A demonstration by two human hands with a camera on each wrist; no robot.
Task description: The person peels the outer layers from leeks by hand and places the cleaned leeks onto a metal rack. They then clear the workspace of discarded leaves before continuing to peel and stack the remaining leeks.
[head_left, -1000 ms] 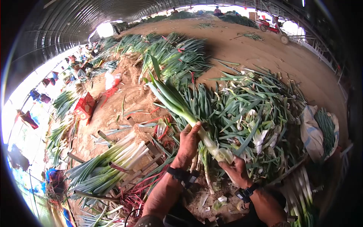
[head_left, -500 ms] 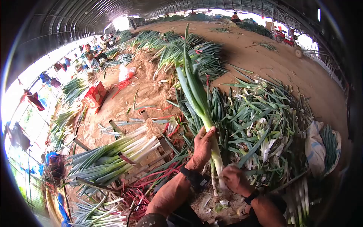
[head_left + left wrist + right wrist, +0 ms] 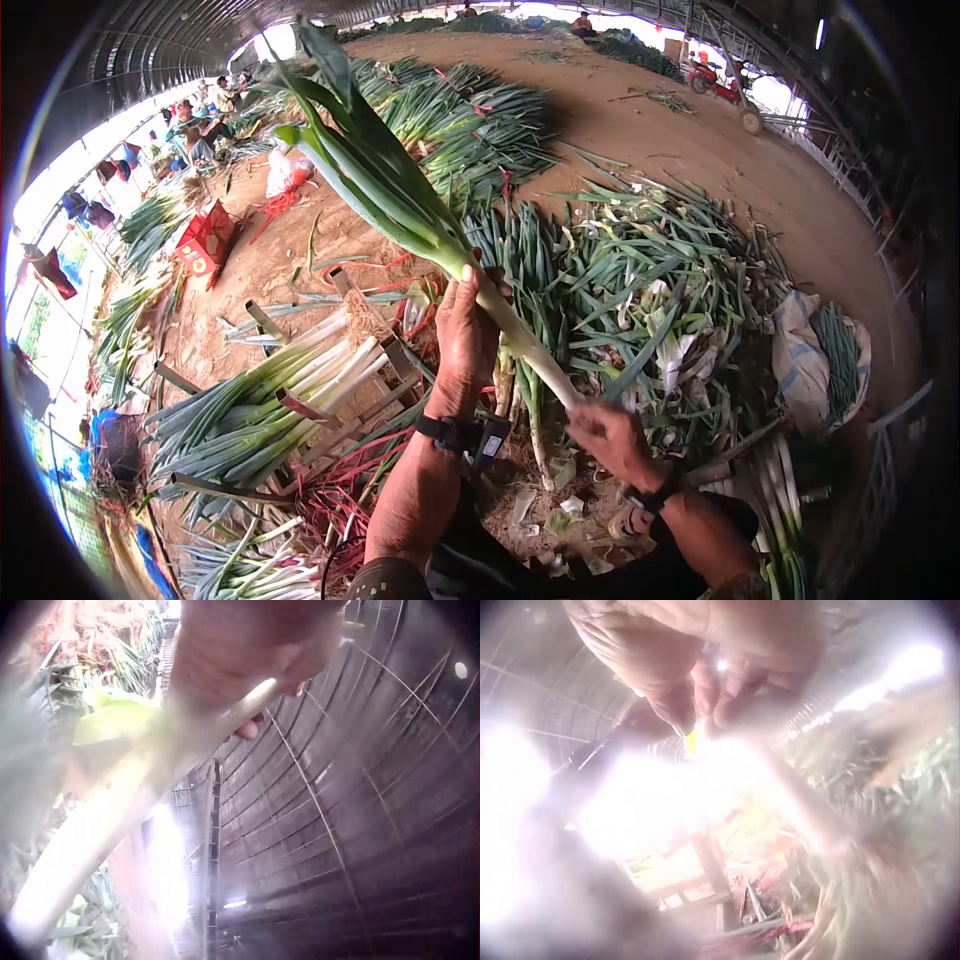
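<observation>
A large green onion (image 3: 525, 340) slants across the middle of the head view, green leaves at upper left and white stalk toward lower right. My left hand (image 3: 468, 325) grips it where the leaves meet the stalk, thumb lying along it. In the left wrist view, the pale stalk (image 3: 97, 832) runs below that hand (image 3: 255, 645). My right hand (image 3: 615, 435), blurred, is at the white end and covers its tip. Thumb and fingertips of the right hand (image 3: 727, 652) come together at the stalk in the right wrist view, which glare partly washes out.
Trimmed leaves (image 3: 660, 300) form a heap at right, beside a white sack (image 3: 805, 355). At left, green onions (image 3: 290, 390) lie in a wooden rack near red strings (image 3: 340, 490). Farther off are a red box (image 3: 205, 245), tied bundles (image 3: 490, 125) and seated people (image 3: 195, 135).
The green onion swung upright, then tilted back left and came nearer the camera, still in my left hand. My right hand moved away from the white end with a blurred strip, then returned.
</observation>
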